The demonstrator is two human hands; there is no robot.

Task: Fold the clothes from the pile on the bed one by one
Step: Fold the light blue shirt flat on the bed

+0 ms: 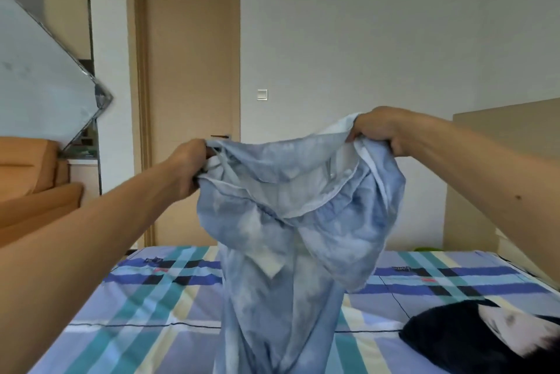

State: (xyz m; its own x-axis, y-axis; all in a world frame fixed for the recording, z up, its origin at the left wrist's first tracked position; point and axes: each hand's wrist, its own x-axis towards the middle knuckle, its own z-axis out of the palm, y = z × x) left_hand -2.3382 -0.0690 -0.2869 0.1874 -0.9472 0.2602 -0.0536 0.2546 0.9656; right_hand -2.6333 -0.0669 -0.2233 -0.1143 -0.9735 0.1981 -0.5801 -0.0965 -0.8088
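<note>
1. Pale blue tie-dyed garment [291, 222] of thin cloth, with a drawstring waistband, hangs in the air above the bed [145, 298]. Its waistband is stretched wide at the top, and its lower part drops out of view at the bed's near side.
2. The left hand [189, 166] grips the waistband's left end, fingers curled round bunched cloth beside the drawstring.
3. The right hand [377, 128] grips the right end, fingers closed over the white inner edge, and is held a little higher.
4. The bed has a sheet checked in blue, teal and cream.
5. A black and white garment [454, 340] lies on the bed's near right part.
6. Beyond the bed's far edge stand a beige wooden door [188, 70] and a white wall switch [262, 94].
7. An orange sofa [30, 186] sits off the bed's far left.
</note>
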